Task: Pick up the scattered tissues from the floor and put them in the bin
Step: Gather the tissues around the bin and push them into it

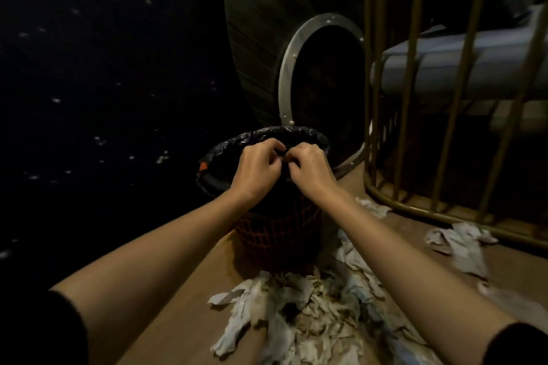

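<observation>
Left hand: left hand (257,167) hovers over the mouth of the bin, fingers curled and pinching the crinkled black plastic bin liner (267,139) at its near edge.
Right hand: right hand (308,170) sits just beside the left, knuckles touching it, fingers closed on the same fold of liner.
Bin: round red lattice plastic bin (278,234) stands upright on the floor, the liner folded over its rim.
Tissues: crumpled white and grey scattered tissues (299,314) lie in a heap on the floor against the near side of the bin; more pieces lie to the right.
Surface: smooth brown wooden floor (184,305), dimly lit.
Room: brass-coloured metal bar frame (412,104) at right; ribbed dark curved panel with a metal-rimmed round opening (296,68) behind the bin.
Hard to make out: the left side is nearly black with pale specks; the bin's inside is too dark to see.
</observation>
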`<state>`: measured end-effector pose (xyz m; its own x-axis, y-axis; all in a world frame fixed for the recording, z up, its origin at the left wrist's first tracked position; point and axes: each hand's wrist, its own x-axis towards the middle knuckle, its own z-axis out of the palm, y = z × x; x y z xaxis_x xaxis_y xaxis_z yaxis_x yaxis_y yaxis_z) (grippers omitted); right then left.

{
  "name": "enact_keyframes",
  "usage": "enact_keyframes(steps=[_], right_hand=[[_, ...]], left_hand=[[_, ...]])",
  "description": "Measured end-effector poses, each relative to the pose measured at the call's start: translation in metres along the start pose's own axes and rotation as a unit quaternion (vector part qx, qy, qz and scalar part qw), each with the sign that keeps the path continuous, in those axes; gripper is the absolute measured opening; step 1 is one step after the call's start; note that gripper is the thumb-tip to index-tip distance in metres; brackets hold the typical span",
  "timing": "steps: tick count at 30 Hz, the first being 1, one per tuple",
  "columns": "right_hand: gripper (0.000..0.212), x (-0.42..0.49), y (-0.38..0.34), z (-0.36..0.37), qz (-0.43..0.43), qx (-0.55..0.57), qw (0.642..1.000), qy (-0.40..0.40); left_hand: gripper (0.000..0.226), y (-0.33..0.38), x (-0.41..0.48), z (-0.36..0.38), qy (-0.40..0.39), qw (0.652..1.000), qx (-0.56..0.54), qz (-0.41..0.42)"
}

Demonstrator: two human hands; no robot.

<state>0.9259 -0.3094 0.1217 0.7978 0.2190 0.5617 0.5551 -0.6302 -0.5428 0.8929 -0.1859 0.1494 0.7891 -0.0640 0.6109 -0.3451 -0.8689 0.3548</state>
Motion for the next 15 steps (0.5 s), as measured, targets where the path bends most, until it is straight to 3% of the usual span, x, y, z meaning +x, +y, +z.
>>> enact_keyframes(steps=[3,6,8,11,15], right_hand=[[0.022,-0.033,0.008,-0.019,0.005,0.021,0.998,0.058],[0.019,-0.073,0.028,-0.035,0.028,0.007,0.997,0.067],[0.017,-0.103,0.05,-0.038,0.069,-0.006,0.998,0.01],[0.024,-0.159,0.09,-0.033,0.183,-0.041,0.972,-0.145],[0.048,-0.237,0.126,-0.024,0.268,-0.086,0.914,-0.291]], left_hand=[[0.025,0.027,-0.017,0.013,0.026,0.995,-0.015,0.098],[0.022,0.046,-0.046,0.035,-0.013,0.987,-0.05,0.155],[0.023,0.047,-0.07,0.06,-0.083,0.982,-0.058,0.16],[0.034,0.035,-0.109,0.104,-0.241,0.967,-0.008,0.078],[0.079,0.011,-0.17,0.153,-0.475,0.877,0.069,0.006]])
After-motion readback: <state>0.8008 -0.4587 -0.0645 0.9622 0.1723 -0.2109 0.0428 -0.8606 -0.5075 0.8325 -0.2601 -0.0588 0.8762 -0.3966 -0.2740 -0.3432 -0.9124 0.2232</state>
